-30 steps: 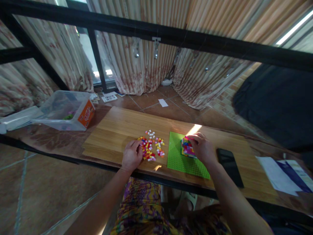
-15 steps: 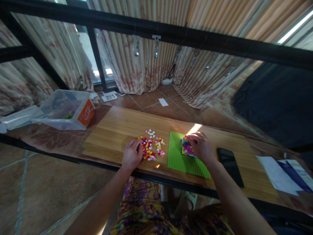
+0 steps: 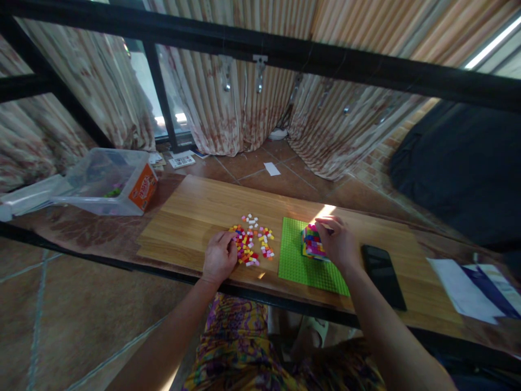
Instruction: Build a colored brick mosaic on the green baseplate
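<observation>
On my end, the right hand [image 3: 338,244] has edged slightly rightward; the left hand [image 3: 220,255] has stayed put. Just left of the right grip, the brick stack [image 3: 311,248] sits on the green plate [image 3: 293,267], several layers built, I judge, while loose bricks [image 3: 246,245] remain beside the left grip. It looks boxy, pink, red and blue on top. Fingers curl on both hands; I can't tell whether either pinches a brick.

Pleated, red-patterned curtains [image 3: 195,98] hang across the far side behind a dark bar [image 3: 183,35]; far left, a window [image 3: 145,87] shows pale between them. The floor [image 3: 89,315] is brown-tiled. A sunlit strip [image 3: 325,212] marks the far edge of the wooden tabletop [image 3: 211,201].
</observation>
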The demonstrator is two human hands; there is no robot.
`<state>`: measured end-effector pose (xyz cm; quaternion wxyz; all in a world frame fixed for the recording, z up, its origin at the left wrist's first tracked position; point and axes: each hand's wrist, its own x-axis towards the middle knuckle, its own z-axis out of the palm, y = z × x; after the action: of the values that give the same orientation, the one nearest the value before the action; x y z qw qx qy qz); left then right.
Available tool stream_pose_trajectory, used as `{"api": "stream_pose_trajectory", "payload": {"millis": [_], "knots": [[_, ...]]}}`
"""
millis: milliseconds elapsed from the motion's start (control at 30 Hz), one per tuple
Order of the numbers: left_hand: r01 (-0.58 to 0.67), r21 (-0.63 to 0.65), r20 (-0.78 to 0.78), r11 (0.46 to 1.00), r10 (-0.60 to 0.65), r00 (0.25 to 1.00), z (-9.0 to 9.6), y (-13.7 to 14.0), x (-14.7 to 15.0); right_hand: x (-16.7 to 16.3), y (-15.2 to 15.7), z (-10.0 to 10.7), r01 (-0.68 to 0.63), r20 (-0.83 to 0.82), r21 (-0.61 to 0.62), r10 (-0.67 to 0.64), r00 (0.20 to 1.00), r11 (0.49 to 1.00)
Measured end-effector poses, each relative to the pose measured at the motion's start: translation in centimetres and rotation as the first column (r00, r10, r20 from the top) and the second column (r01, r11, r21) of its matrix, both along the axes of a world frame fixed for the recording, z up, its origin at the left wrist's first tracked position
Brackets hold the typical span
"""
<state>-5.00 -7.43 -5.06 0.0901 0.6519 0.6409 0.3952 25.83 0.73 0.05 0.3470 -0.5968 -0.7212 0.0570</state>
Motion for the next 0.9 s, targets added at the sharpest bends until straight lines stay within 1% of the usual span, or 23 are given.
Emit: {"api": "stream_pose_trajectory", "payload": {"millis": [133, 267, 533, 633, 733, 800, 833, 900], "knots": [[0.003, -0.002, -0.002, 1.0, -0.003, 1.0, -0.03, 0.01, 0.0, -0.18, 0.64, -0.64, 0.057, 0.011, -0.097, -0.057, 0.998, 0.994], [0.005, -0.006, 0.001, 1.0, -0.005, 1.0, 0.02, -0.08, 0.06, -0.2, 0.49, -0.69, 0.088, -0.05, -0.184, -0.099, 0.994, 0.979], [-0.002, -0.012, 0.003, 1.0, 0.002, 1.0, -0.15, -0.1, 0.07, -0.19, 0.66, -0.62, 0.121, -0.106, -0.308, -0.16, 0.981, 0.944], [-0.007, -0.008, 0.014, 1.0, 0.007, 1.0, -0.22, -0.06, 0.04, -0.23, 0.77, -0.52, 0.103, -0.122, -0.331, -0.15, 0.981, 0.938], [0.001, 0.007, 0.038, 1.0, -0.002, 0.999, -0.21, -0.08, 0.01, -0.25, 0.67, -0.22, 0.119, -0.098, -0.353, -0.164, 0.982, 0.928], [0.009, 0.018, 0.06, 1.0, -0.01, 0.998, -0.2, -0.12, -0.02, -0.22, 0.46, -0.03, 0.124, -0.068, -0.328, -0.154, 0.986, 0.937], [0.011, 0.021, 0.073, 1.0, -0.012, 0.997, -0.19, -0.15, -0.03, -0.24, 0.29, 0.05, 0.126, -0.042, -0.278, -0.143, 0.989, 0.952], [0.009, 0.018, 0.098, 1.0, -0.01, 0.995, -0.19, -0.2, -0.04, -0.57, -0.21, 0.2, 0.124, 0.022, -0.114, -0.122, 0.992, 0.986]]}}
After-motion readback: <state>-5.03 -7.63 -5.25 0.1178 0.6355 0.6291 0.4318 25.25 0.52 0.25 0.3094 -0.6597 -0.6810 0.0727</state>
